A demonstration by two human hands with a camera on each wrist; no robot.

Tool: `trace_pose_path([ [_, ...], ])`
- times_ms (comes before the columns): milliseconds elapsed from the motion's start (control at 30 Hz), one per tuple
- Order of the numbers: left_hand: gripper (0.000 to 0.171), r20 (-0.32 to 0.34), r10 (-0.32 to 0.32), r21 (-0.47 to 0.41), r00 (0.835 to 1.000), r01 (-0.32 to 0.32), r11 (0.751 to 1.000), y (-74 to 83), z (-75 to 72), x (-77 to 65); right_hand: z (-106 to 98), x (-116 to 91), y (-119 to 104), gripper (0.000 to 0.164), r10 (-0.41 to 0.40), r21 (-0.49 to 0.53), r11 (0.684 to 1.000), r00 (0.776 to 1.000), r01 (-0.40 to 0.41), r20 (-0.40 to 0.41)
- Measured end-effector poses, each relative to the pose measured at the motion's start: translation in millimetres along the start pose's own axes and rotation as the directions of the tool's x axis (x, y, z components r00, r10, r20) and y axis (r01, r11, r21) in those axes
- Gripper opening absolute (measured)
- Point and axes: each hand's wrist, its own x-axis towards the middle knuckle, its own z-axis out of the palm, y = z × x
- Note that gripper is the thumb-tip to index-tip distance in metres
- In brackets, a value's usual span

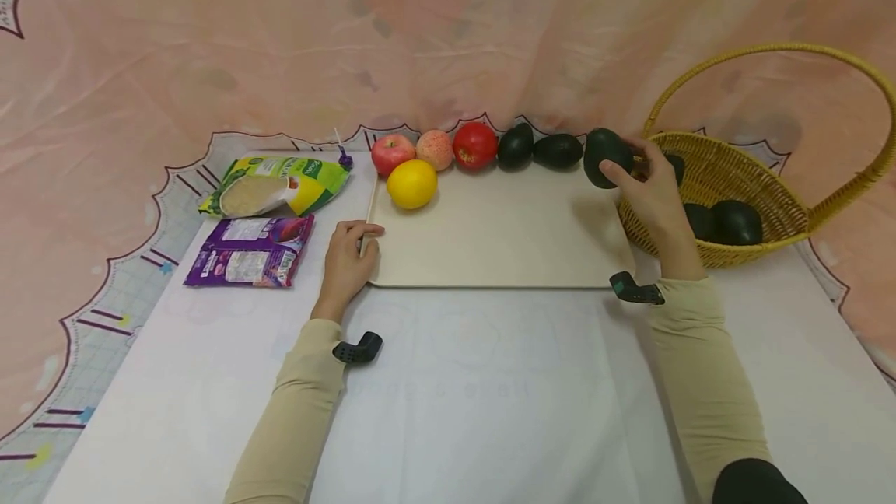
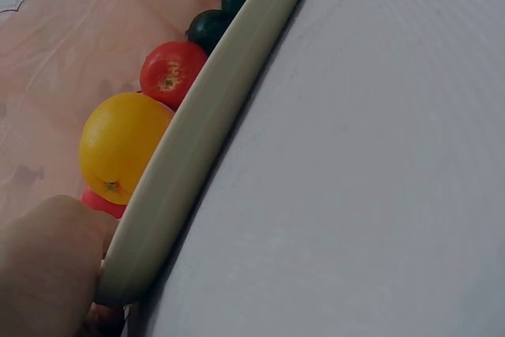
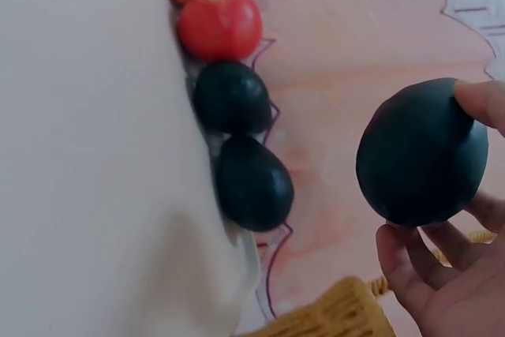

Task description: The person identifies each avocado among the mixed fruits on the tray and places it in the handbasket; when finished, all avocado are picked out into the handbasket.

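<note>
My right hand (image 1: 654, 185) holds a dark green avocado (image 1: 607, 158) above the far right corner of a cream rectangular board (image 1: 490, 247). Thumb and fingers grip the avocado from its right side, clear in the right wrist view. Along the board's far edge sit two more avocados (image 1: 558, 151), a red round fruit (image 1: 475, 145), a peach (image 1: 435, 149) and a red apple (image 1: 393, 154). An orange (image 1: 411, 184) lies in front of the apple and peach. My left hand (image 1: 350, 259) grips the board's left edge near the front corner.
Right of the board stands a yellow wicker basket (image 1: 784, 189) with a tall arched handle and several avocados (image 1: 736, 222) inside. To the left lie a green and yellow bag (image 1: 280, 183) and a purple packet (image 1: 248, 251) on the white tablecloth (image 1: 490, 395). A patterned pink cloth (image 1: 280, 45) hangs behind.
</note>
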Motion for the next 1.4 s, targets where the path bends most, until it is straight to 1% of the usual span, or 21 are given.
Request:
trace_pose_path([
  [267, 0.023, 0.007, -0.011, -0.002, 1.0, 0.011, 1.0, 0.9, 0.1, 0.3, -16, -4, 6, 0.061, 0.034, -0.004, 0.999, 0.999, -0.034, -0.03],
  [367, 0.022, 0.01, -0.017, 0.002, 1.0, 0.017, 1.0, 1.2, 0.0, -0.2, -22, -4, 8, 0.062, 0.059, -0.025, 0.998, 0.997, -0.06, -0.059],
  [500, 0.022, 0.01, -0.017, 0.002, 1.0, 0.016, 1.0, 2.6, -0.8, -0.5, -31, -4, 12, 0.061, 0.085, -0.027, 0.996, 0.992, -0.088, -0.096],
  [667, 0.022, 0.012, -0.014, 0.002, 1.0, 0.014, 1.0, 3.0, -1.4, -1.0, -41, -4, 18, 0.06, 0.12, -0.008, 0.992, 0.985, -0.122, -0.122],
  [833, 0.022, 0.009, -0.012, -0.001, 1.0, 0.012, 1.0, 2.8, -1.4, -1.4, -51, -5, 23, 0.061, 0.15, 0.004, 0.988, 0.976, -0.152, -0.16],
  [1033, 0.022, 0.013, -0.012, -0.002, 1.0, 0.012, 1.0, 3.1, -1.0, -0.9, -62, -5, 27, 0.064, 0.224, 0.026, 0.974, 0.958, -0.223, -0.177],
  [1233, 0.022, 0.019, -0.018, 0.005, 1.0, 0.018, 1.0, 3.3, -0.7, -0.5, -74, -2, 35, 0.064, 0.248, 0.02, 0.968, 0.949, -0.249, -0.195],
  [1400, 0.023, 0.018, -0.016, 0.005, 1.0, 0.016, 1.0, 3.0, -1.0, -0.8, -81, 3, 40, 0.063, 0.278, 0.035, 0.96, 0.939, -0.277, -0.204],
])
